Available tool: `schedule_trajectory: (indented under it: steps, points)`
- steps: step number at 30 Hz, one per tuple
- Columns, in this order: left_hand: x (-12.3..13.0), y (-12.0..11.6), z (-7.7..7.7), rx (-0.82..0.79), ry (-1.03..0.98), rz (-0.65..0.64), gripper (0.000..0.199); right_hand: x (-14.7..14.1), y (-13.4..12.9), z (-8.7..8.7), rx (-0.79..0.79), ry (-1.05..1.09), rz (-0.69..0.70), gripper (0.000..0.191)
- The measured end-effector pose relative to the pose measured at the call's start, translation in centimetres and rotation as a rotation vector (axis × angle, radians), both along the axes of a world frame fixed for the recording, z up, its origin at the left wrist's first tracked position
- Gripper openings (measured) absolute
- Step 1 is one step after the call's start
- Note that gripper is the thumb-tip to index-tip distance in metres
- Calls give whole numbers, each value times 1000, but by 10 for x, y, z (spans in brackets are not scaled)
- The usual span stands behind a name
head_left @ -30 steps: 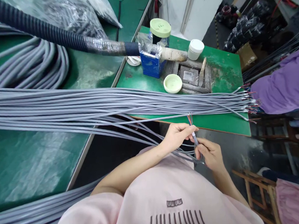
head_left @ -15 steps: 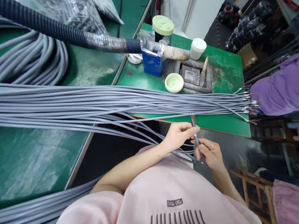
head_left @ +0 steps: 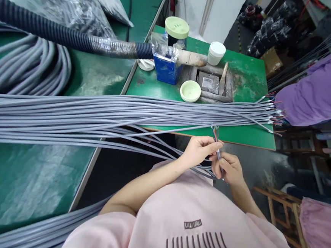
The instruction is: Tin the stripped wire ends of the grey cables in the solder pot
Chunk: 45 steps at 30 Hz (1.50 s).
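Note:
My left hand (head_left: 197, 150) and my right hand (head_left: 228, 169) meet in front of my chest, just below the table's front edge. Both pinch one grey cable (head_left: 218, 155) that stands upright between them. Its stripped end fans into thin coloured wires (head_left: 215, 131) above my left fingertips. My right hand grips the cable lower down. Other grey cables hang past my left wrist toward my lap.
A wide bundle of grey cables (head_left: 96, 120) lies across the green table (head_left: 242, 76), stripped ends at the right. Behind it stand a blue box (head_left: 165, 68), a pale green lid (head_left: 191, 91), a white jar (head_left: 215, 53) and a black corrugated hose (head_left: 46, 32). A person's purple sleeve (head_left: 315, 97) is at right.
My right hand has slid up the cable, closer to my left hand. The wire end has shifted slightly right and stands more upright.

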<state>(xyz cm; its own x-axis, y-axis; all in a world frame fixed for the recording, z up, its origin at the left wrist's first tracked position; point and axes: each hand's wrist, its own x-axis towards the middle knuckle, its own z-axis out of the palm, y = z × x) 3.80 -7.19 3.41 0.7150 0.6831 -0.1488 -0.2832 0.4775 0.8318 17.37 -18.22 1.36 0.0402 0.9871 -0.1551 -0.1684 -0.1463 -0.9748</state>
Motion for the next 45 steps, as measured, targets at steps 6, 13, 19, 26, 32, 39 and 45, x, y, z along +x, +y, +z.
schedule_trajectory:
  steps: [6,13,19,26,32,39,45]
  points:
    - [-3,4,4,-37,45,20,41,-3,1,2,-28,2,-2,26]
    - [-4,3,1,-53,-1,-13,38,-6,2,7,-96,-74,-10,30]
    - [-6,5,3,-16,-11,-80,35,-13,9,4,-48,86,-18,36]
    - [-8,15,5,50,71,273,32,-19,12,16,-57,-169,-173,22]
    - [-7,18,11,14,38,348,30,-27,17,25,-102,-296,-191,24]
    - [-3,19,10,-78,6,326,31,-29,20,29,-111,-347,-166,24]
    - [-1,20,10,-105,-23,329,31,-30,21,27,-108,-375,-154,23]
